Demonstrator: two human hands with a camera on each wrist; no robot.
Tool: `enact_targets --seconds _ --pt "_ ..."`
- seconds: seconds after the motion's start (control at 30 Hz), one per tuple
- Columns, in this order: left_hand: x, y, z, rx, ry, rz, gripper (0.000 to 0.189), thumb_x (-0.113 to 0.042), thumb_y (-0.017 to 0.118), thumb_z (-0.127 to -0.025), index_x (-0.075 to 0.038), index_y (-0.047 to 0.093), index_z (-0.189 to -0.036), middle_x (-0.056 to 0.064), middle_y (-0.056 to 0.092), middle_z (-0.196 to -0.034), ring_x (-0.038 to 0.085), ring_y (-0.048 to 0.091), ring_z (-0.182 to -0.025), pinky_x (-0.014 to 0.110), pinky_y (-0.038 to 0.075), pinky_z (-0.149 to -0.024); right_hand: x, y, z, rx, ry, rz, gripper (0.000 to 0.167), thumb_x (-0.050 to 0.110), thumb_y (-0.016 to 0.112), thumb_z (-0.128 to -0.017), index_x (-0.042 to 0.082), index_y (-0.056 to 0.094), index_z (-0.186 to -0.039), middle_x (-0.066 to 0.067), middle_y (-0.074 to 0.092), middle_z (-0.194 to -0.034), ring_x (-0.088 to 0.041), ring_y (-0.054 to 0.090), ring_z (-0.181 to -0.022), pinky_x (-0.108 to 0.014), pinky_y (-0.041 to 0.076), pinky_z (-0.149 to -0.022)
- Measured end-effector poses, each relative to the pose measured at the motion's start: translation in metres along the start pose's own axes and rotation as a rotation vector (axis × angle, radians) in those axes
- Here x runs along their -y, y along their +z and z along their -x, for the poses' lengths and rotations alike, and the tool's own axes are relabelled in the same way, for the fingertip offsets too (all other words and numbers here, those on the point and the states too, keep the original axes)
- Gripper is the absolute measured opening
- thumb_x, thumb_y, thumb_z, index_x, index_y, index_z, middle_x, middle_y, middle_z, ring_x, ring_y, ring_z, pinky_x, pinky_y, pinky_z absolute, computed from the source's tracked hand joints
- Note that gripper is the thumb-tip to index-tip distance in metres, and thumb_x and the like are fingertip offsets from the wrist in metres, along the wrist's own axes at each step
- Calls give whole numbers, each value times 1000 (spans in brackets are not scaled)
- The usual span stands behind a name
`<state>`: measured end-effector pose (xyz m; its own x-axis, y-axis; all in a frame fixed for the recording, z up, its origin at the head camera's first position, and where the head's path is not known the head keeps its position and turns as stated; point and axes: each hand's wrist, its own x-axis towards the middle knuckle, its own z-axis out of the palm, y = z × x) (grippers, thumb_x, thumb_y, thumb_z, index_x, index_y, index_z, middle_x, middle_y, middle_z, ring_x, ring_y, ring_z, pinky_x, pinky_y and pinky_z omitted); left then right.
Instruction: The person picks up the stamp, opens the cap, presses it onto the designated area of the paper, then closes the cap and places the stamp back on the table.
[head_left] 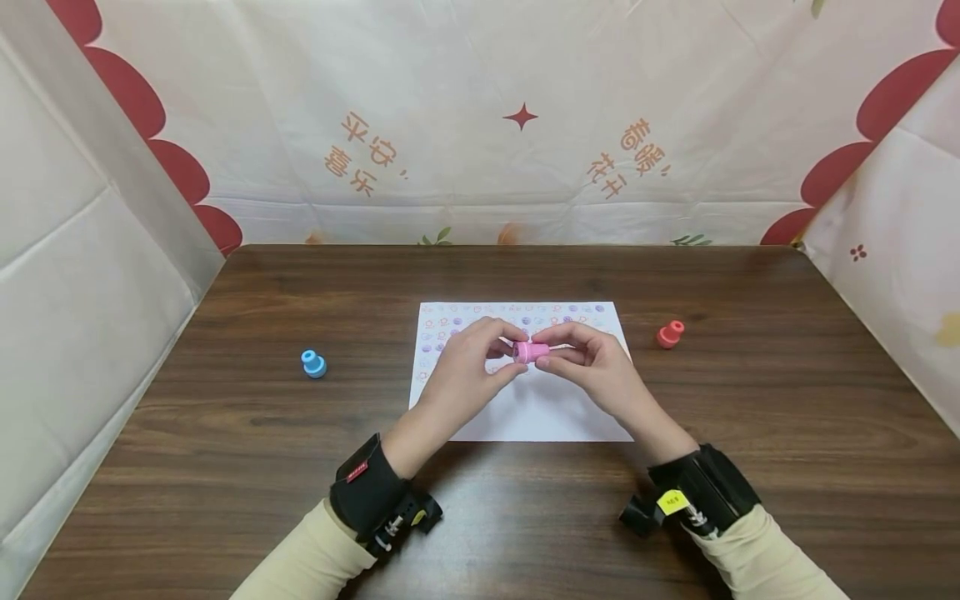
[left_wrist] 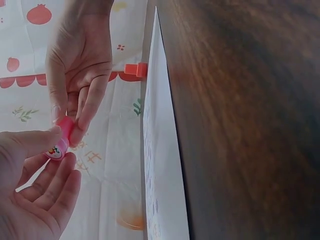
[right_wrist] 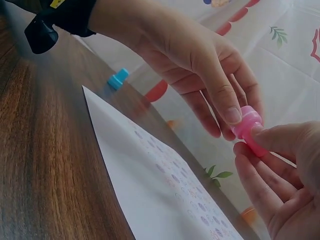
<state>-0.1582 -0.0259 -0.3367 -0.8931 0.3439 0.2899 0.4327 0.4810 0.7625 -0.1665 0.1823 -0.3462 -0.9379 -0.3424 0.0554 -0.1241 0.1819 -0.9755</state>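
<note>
Above the paper, both hands hold one small pink toy stamp [head_left: 531,352] lying sideways between them. My left hand [head_left: 472,358] pinches its wider capped end between thumb and fingers, while the thumb and fingers of my right hand [head_left: 592,365] grip the narrower handle. A small coloured picture shows on the wide end of the stamp [left_wrist: 59,147] in the left wrist view. Below lies a white sheet of paper [head_left: 547,417] with rows of small purple and reddish prints across its upper part; the hands and forearms cover some of it.
A blue stamp [head_left: 313,364] stands on the brown wooden table [head_left: 225,467] to the left of the paper. To the right is a red stamp [head_left: 671,334]. A printed white cloth [head_left: 465,100] hangs behind the table and along both sides.
</note>
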Motion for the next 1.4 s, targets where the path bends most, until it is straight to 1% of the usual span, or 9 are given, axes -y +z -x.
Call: enact_targets --seconds 0.13,0.33,0.43,0.57,0.7,0.87,1.13,1.33,1.4 --pt "0 0 1 -27 11 -4 29 -10 80 -84 -8 70 -110 5 70 -108 15 72 -95 25 59 -88 -1 0 1 -11 -1 25 32 3 72 -89 -5 63 -119 10 68 -108 -2 72 -96 -20 58 -86" --pt "2 -5 2 -49 5 41 29 -9 80 -83 -5 73 -111 9 72 -105 19 74 -97 28 61 -83 -1 -2 3 -51 -3 46 30 10 74 -89 -4 67 -115 11 72 -105 -3 73 -94 -21 59 -85" --pt "5 -15 3 -79 -39 17 29 -10 80 -83 -6 74 -111 8 74 -105 19 74 -95 29 62 -82 -2 -11 7 -87 10 47 31 13 73 -90 -4 67 -115 13 74 -101 -4 74 -93 -20 59 -85" --pt "11 -32 8 -116 -105 -39 31 -11 81 -82 -8 74 -112 6 74 -107 18 74 -95 33 62 -83 -4 -26 15 -123 25 42 31 11 73 -91 -3 66 -117 14 75 -98 -4 74 -91 -17 58 -85" --pt "15 -43 14 -115 -132 -64 33 -11 81 -82 -9 73 -114 7 73 -109 20 74 -98 36 62 -85 -3 -34 18 -126 19 33 32 10 72 -91 -3 66 -120 14 76 -98 -4 74 -90 -17 57 -85" --pt "19 -47 20 -112 -151 -89 34 -12 82 -82 -10 73 -115 7 73 -109 20 73 -98 34 61 -85 -3 -38 20 -137 9 62 34 10 71 -92 -3 65 -123 15 75 -99 -3 73 -90 -15 57 -85" --pt "20 -55 23 -109 -155 -85 33 -12 81 -83 -10 73 -114 8 72 -111 20 73 -99 38 61 -86 5 -38 19 -152 11 173 37 16 72 -92 0 66 -125 18 73 -99 -2 72 -89 -14 56 -83" --pt "20 -58 24 -108 -172 -87 33 -12 81 -83 -10 73 -115 7 72 -111 19 74 -99 34 61 -85 12 -38 14 -168 32 259 37 22 74 -91 5 69 -123 18 72 -98 -5 70 -83 -19 57 -76" --pt "20 -59 25 -107 -175 -92 33 -12 81 -83 -10 73 -115 6 72 -110 19 74 -99 33 61 -85 14 -38 13 -168 30 274 37 22 74 -90 5 69 -122 18 71 -98 -5 70 -82 -18 57 -76"
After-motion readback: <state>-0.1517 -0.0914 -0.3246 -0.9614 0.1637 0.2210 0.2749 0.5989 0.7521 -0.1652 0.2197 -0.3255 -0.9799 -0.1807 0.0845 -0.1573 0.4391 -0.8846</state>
